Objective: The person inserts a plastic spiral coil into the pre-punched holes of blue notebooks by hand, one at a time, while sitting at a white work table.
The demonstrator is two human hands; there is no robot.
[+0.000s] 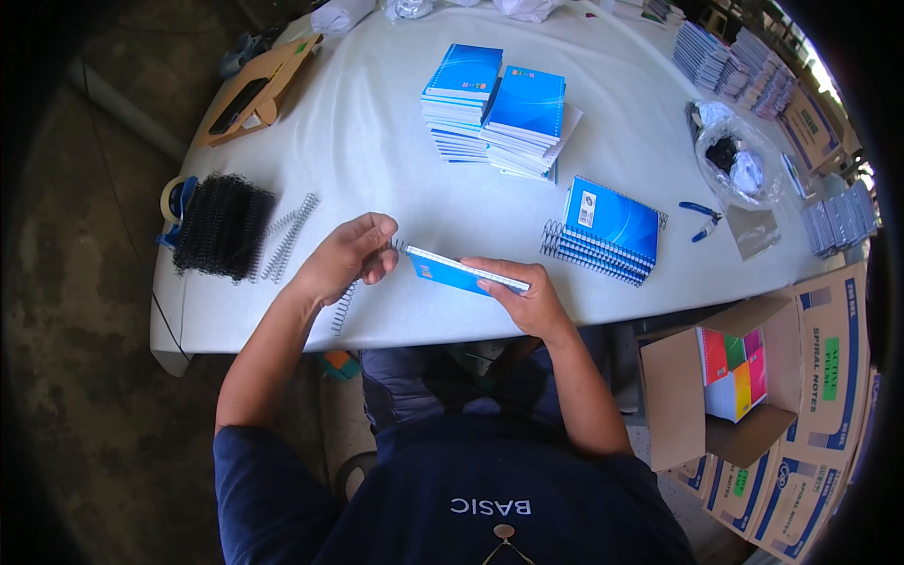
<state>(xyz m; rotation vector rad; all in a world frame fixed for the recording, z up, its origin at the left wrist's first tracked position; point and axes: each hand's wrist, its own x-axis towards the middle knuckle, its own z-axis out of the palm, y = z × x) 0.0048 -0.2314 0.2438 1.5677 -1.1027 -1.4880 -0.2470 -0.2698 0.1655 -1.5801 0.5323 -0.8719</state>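
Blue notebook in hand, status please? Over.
Left hand: holding black coil. Right hand: gripping blue notebook. Coil at notebook's left end. Nothing visibly blocking either.

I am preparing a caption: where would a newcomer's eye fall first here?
Probably the two bright blue notebook stacks, at the upper middle of the white table. Then the black coil pile at left and, near the centre, the blue notebook in the right grip, with the left grip holding a coil at its left end.

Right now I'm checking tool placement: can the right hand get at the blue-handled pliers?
Probably not directly: the right hand holds a notebook; spiral notebooks lie between it and the pliers.
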